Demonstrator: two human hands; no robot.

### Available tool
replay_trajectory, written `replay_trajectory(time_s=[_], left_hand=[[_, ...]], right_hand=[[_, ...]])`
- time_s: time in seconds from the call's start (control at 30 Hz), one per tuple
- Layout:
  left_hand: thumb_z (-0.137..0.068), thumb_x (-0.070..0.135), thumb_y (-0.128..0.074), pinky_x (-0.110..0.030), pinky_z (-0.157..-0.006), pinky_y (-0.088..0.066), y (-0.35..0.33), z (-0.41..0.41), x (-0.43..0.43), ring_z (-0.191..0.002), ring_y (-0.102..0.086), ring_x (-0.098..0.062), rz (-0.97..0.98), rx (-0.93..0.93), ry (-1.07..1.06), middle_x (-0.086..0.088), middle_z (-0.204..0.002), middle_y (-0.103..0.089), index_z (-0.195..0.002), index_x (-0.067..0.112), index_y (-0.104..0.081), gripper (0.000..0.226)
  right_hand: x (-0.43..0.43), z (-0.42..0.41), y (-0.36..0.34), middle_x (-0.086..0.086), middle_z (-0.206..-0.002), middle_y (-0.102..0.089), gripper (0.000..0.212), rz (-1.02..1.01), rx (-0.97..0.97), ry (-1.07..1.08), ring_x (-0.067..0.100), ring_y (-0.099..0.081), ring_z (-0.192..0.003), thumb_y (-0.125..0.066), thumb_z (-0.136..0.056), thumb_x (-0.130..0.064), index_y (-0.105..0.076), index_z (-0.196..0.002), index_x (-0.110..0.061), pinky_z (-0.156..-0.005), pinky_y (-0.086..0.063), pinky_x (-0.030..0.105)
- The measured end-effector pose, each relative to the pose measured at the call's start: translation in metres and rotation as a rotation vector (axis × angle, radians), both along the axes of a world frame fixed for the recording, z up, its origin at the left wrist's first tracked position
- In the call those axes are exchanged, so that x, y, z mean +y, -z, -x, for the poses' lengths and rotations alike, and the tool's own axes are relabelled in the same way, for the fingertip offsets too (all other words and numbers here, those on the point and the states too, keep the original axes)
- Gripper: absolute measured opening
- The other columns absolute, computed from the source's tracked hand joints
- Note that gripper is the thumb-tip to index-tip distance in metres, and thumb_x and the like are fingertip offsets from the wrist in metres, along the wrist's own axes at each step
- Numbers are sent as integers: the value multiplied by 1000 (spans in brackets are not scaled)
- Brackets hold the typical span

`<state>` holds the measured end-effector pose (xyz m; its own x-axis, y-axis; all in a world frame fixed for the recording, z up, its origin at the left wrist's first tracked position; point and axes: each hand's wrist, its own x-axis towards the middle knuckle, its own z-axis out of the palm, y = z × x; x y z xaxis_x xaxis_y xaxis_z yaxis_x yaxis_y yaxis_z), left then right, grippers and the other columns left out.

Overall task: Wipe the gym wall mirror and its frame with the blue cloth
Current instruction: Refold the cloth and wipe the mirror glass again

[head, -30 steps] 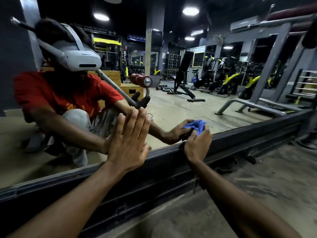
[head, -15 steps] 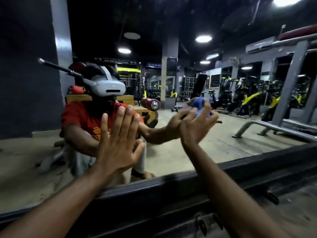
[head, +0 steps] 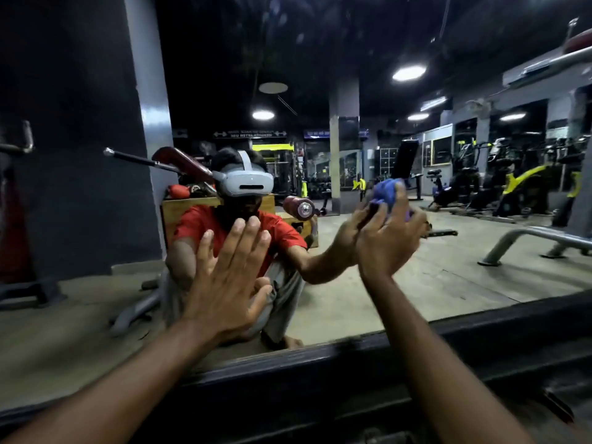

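The wall mirror (head: pixel 416 283) fills most of the view, with its dark metal frame (head: pixel 320 363) running along the bottom. My left hand (head: pixel 229 280) lies flat against the glass, fingers straight and spread. My right hand (head: pixel 389 241) presses the bunched blue cloth (head: pixel 386 192) onto the glass well above the frame; the cloth sticks out above my fingers, which curl round it. The mirror shows the reflection of a crouching person in a red shirt and the two hands.
Below the frame lies a dusty concrete floor (head: pixel 560 418). In the reflection stand a grey pillar (head: pixel 344 155), exercise bikes (head: pixel 512 187) at the right, a bench bar (head: pixel 538 238) and a wooden box (head: pixel 179 213) behind the person.
My right hand has lifted the cloth from the bottom frame up onto the glass. The view has tilted upward. My left hand stays flat on the mirror.
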<state>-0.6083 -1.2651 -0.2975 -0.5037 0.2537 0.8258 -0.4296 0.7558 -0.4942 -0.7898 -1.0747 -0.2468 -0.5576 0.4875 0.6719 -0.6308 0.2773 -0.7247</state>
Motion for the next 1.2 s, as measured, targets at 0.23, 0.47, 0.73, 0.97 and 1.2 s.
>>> replay_trajectory(time_s=[0.23,0.47,0.73,0.97,1.2], left_hand=[[-86,44,-60,-75,-114,-15,43,-2,15,-157,-13,-31,-8,-116,-109,-13,-170,-10,-161,12,-24,89],[-86,44,-56,-73,-115,-14,62,-1,30,-157,-7,-32,-85,-171,-109,-15,-170,-3,-162,15,-20,89],[-85,43,-58,-70,-119,-10,85,6,39,-157,-10,-34,-85,-204,-69,-16,-170,-4,-162,12,-20,92],[-83,44,-63,-73,-115,-16,61,34,57,-157,-8,-36,-58,-169,45,-15,-170,-6,-161,11,-21,95],[-90,56,-47,-71,-119,-9,-29,69,68,-157,-3,-37,-62,-39,129,-16,-170,0,-163,11,-11,93]], right_hand=[[-2,-18,101,20,-126,-55,72,-745,578,-127,37,-53,-99,-77,-79,-15,-47,-142,-30,-71,-46,41],[53,30,136,15,-122,-49,47,-44,-182,-23,40,-52,-111,-50,-100,-35,-43,-144,-20,-88,-40,42],[21,-31,204,22,-136,-52,63,-776,377,-236,37,-52,-104,-67,-89,-20,-40,-145,-20,-78,-39,40],[92,44,177,19,-128,-49,51,-389,-140,43,38,-51,-109,-53,-95,-25,-39,-144,-22,-84,-44,47],[55,26,78,13,-129,-43,45,-96,-67,-87,17,-42,-111,-51,-103,-21,-42,-146,-15,-89,-32,13]])
